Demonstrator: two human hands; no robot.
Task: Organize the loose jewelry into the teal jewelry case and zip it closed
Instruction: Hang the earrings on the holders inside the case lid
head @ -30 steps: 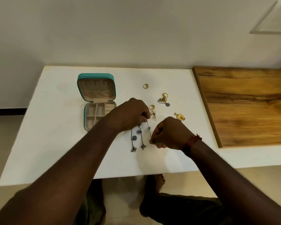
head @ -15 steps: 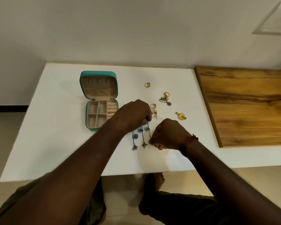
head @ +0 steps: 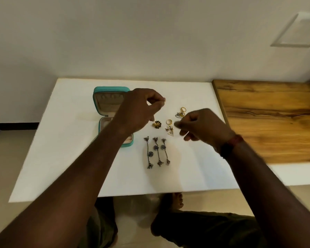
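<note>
Jewelry case (head: 106, 102): teal zip case, lid upright, beige padded lining; sits at the tabletop's left, partly behind the left forearm, which could knock it.
Tabletop (head: 61, 149): smooth white slab; small pieces can skid off it.
Left hand (head: 136, 110): grip pinched thumb to forefinger above the tabletop; whether it has anything, I cannot tell.
Right hand (head: 202, 127): blurred, fingers loosely curled, nothing visibly held.
Chain earrings (head: 157, 152): three thin dark metal strands, parallel; likely to tangle.
Gold rings (head: 183, 110): round, could roll.
</note>
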